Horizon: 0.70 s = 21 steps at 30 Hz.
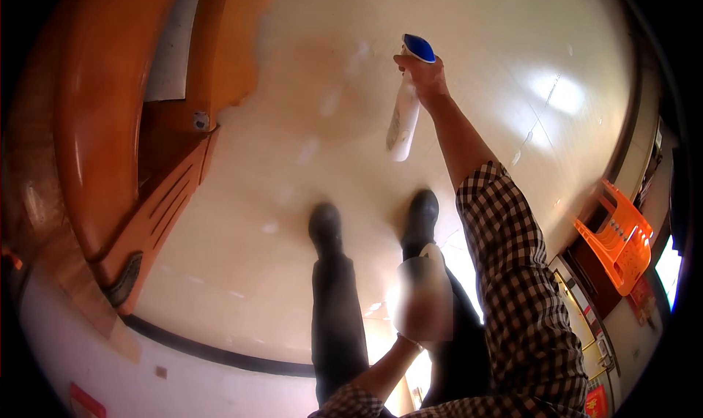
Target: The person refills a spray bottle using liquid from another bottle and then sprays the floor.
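My right hand point(425, 75) is stretched out over the tiled floor, closed around the neck of a white spray bottle point(403, 119) with a blue top. The bottle's base points back towards my feet. Low in the picture, my left hand point(425, 313) is in front of my right leg, with a band at its wrist. A blurred patch covers the hand and part of a light-coloured thing with a pale rounded edge just above it, so the fingers and what they hold cannot be made out.
A wooden cabinet or furniture piece point(99, 116) with a slatted lower panel stands on the left. On the right is an orange plastic stool point(620, 242). My dark shoes point(325, 226) are on the glossy floor point(263, 291). A white wall point(219, 390) with dark skirting runs along the bottom left.
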{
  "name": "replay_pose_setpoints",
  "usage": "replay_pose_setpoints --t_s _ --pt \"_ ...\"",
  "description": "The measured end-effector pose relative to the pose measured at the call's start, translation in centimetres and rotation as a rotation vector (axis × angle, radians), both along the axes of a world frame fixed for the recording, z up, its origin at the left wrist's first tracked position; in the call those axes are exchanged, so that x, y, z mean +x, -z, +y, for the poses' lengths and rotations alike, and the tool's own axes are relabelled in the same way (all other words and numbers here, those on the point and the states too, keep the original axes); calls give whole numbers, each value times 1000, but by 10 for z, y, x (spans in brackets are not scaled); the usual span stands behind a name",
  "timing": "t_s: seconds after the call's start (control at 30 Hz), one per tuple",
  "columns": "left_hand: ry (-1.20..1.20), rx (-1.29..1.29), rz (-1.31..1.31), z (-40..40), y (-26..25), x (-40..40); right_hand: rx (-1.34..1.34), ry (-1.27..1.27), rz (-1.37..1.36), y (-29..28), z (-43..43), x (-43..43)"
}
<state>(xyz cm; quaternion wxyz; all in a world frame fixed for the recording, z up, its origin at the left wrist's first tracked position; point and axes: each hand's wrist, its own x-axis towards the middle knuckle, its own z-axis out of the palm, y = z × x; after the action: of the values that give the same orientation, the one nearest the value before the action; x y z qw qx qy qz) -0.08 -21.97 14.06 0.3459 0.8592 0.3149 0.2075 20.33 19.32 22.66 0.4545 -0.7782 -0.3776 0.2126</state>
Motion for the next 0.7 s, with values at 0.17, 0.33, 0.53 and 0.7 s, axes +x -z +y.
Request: replay_pose_setpoints --t_s 0.17,0.33,0.53,0.7 --pt "16 -89 -8 3 -5 -7 -27 62 -55 -6 3 4" --pt "25 -133 18 17 -5 -13 -30 -63 39 -2 8 -11" --pt "-25 -101 -13 12 0 -13 -33 -60 32 0 8 -15" --pt "-57 -73 -20 4 2 -15 -11 57 -78 7 4 -15"
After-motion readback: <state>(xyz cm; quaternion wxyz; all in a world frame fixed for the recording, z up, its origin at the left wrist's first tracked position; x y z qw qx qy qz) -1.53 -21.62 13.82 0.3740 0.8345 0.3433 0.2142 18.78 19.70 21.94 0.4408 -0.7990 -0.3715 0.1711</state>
